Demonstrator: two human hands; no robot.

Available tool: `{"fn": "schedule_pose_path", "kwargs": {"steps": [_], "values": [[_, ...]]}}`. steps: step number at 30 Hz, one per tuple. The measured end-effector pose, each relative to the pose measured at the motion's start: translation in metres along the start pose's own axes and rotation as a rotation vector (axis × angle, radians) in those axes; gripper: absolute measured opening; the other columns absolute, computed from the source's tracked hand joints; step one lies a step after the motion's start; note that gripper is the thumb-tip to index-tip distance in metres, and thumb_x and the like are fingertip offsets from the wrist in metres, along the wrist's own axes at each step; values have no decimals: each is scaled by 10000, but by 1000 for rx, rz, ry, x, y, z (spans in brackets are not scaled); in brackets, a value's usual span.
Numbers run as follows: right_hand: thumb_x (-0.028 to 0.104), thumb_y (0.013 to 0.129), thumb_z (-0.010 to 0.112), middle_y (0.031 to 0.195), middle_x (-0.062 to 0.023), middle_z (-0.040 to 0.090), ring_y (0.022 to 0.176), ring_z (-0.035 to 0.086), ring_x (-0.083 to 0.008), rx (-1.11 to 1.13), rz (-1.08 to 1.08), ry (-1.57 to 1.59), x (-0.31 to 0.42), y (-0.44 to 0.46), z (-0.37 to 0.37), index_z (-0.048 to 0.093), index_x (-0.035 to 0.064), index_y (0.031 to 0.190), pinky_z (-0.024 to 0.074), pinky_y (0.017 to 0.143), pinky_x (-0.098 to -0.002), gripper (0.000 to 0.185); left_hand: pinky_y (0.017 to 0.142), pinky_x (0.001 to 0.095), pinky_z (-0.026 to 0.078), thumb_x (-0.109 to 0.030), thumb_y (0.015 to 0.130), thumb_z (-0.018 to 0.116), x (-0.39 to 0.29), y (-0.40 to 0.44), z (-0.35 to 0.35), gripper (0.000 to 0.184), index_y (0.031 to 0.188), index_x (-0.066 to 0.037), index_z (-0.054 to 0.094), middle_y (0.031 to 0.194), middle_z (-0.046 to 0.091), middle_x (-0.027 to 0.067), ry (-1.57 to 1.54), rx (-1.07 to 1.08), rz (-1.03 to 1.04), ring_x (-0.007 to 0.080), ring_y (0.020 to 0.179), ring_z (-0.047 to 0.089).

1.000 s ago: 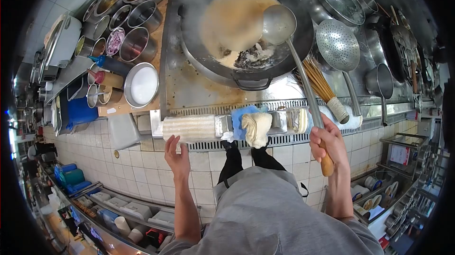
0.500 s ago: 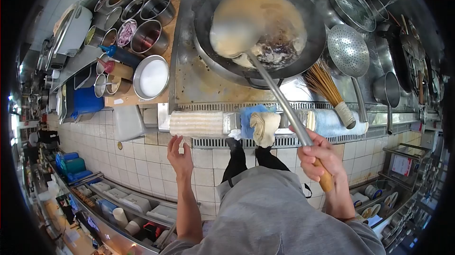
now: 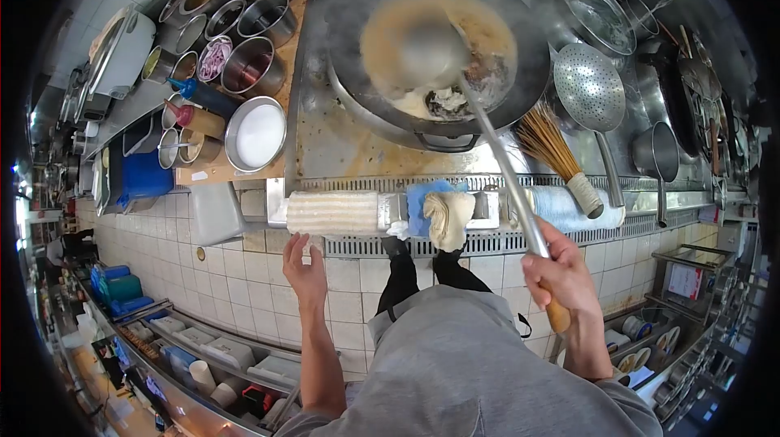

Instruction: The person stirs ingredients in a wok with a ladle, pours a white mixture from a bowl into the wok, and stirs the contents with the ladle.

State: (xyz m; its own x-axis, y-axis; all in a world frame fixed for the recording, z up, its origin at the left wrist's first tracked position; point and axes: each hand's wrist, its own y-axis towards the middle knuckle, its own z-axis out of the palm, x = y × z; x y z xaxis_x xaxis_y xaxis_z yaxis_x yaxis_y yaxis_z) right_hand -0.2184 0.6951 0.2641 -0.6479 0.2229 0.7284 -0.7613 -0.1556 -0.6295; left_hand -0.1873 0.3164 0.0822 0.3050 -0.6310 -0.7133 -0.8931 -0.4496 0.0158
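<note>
The ladle [image 3: 499,153] has its blurred scoop at the brown liquid [image 3: 483,21] in the wok [image 3: 530,63], its handle running toward five o'clock, where the right hand [image 3: 562,273] wraps the wooden grip [image 3: 557,315]. At the wok's seven o'clock, the left hand [image 3: 306,266] is half curled, empty, near a striped towel [image 3: 333,214]. A brush [image 3: 559,165] lies between four and five.

No lettering, brand or number can be read; any print on the red-and-white sheet [image 3: 685,281] at near right is too small to tell.
</note>
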Motion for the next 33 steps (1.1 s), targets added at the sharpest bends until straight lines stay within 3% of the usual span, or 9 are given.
{"fn": "schedule_pose_path", "kwargs": {"steps": [6, 9, 12, 18, 23, 25, 27, 31, 33], "values": [[-26, 816, 542, 549, -11, 420, 337, 395, -77, -96, 9, 68, -7, -11, -19, 354, 36, 1363, 317, 300, -212, 582, 904, 364, 454, 15, 809, 577, -4, 4, 1, 255, 1056, -28, 623, 1197, 524, 170, -42, -19, 49, 298, 1104, 531], [-20, 821, 538, 575, -14, 427, 332, 390, -79, -69, 54, 124, -9, -15, -18, 360, 34, 1353, 325, 298, -214, 564, 863, 334, 475, 67, 780, 566, -10, 6, 0, 263, 1027, 2, 627, 1143, 575, 150, 65, -53, 120, 258, 1019, 582], [-13, 829, 533, 583, -11, 422, 334, 393, -77, -3, 136, 247, -9, -12, -15, 363, 39, 1351, 327, 294, -216, 552, 876, 357, 468, 15, 810, 578, 7, 7, 4, 254, 1055, -36, 622, 1201, 521, 168, -107, -23, 60, 294, 1100, 533], [2, 843, 527, 586, -14, 414, 321, 374, -52, 148, 165, 427, -7, -3, -2, 390, 0, 1316, 303, 268, -211, 492, 850, 348, 480, 16, 805, 579, 11, 3, -4, 253, 1049, -32, 623, 1173, 537, 169, -67, -49, 69, 298, 1083, 538], [-1, 856, 531, 550, 5, 426, 341, 406, -71, 308, 148, 296, -3, 2, 9, 356, 3, 1341, 330, 307, -222, 516, 855, 363, 469, 30, 794, 577, 16, 1, -10, 262, 1045, -31, 622, 1129, 559, 167, -54, -75, 98, 303, 1063, 546], [-5, 854, 538, 542, 10, 425, 345, 407, -68, 317, 120, 166, 0, 4, 16, 341, 3, 1355, 330, 321, -218, 539, 857, 369, 465, 35, 789, 578, 16, 1, -10, 264, 1042, -31, 619, 1117, 564, 166, 0, -65, 96, 304, 1054, 549], [-13, 845, 559, 553, 21, 433, 360, 409, -58, 318, 110, -35, 6, 3, 22, 324, 13, 1380, 327, 351, -207, 585, 799, 316, 479, 49, 777, 592, 16, 2, -8, 250, 1016, -13, 630, 1107, 592, 139, 33, -118, 186, 238, 969, 586], [-26, 839, 557, 565, 31, 434, 369, 410, -52, 286, 41, -136, 0, 0, 21, 341, 26, 1380, 330, 350, -202, 584, 797, 316, 479, 45, 778, 594, 15, 3, -6, 242, 1009, -12, 633, 1114, 589, 139, 39, -121, 206, 237, 963, 587], [-43, 827, 556, 575, 33, 440, 368, 409, -51, 209, 17, -71, -3, -4, 10, 358, 37, 1377, 332, 349, -194, 590, 880, 378, 450, 37, 784, 578, 16, 2, -6, 259, 1033, -25, 610, 1114, 570, 167, -1, -83, 154, 308, 1037, 558]]}}
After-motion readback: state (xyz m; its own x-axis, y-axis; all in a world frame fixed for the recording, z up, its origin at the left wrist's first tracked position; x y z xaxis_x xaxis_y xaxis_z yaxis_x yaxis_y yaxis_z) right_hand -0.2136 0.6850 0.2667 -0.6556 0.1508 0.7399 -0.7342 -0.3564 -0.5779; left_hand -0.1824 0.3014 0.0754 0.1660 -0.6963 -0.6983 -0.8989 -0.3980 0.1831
